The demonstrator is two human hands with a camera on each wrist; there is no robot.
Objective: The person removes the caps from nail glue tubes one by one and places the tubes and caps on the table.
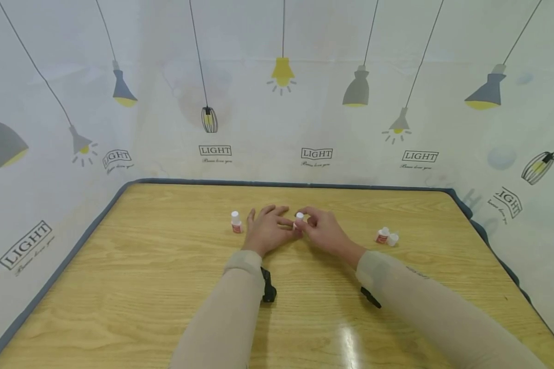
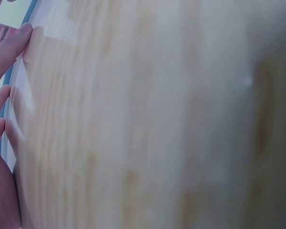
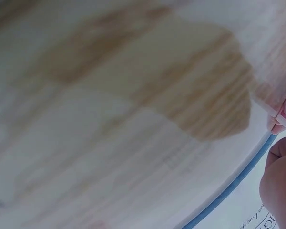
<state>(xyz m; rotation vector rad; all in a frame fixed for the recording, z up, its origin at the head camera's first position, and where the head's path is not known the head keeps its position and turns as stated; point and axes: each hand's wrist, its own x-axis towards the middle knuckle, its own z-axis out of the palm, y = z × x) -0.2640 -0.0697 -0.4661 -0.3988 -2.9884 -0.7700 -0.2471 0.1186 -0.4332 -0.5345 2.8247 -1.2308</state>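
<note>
Both hands meet at a small white bottle near the middle of the wooden table. My right hand pinches it between thumb and forefinger from the right. From the left, my left hand holds its lower part with thumb and forefinger, its other fingers spread. A sliver of the red label shows beside a left fingertip in the left wrist view. Fingers hide most of the bottle in the head view. In the right wrist view, the right hand appears only at the edge.
Left of the hands stands another small white bottle with a red label. Off to the right is a third bottle, a small white cap-like piece beside it. A dark-edged wooden table meets a lamp-printed backdrop.
</note>
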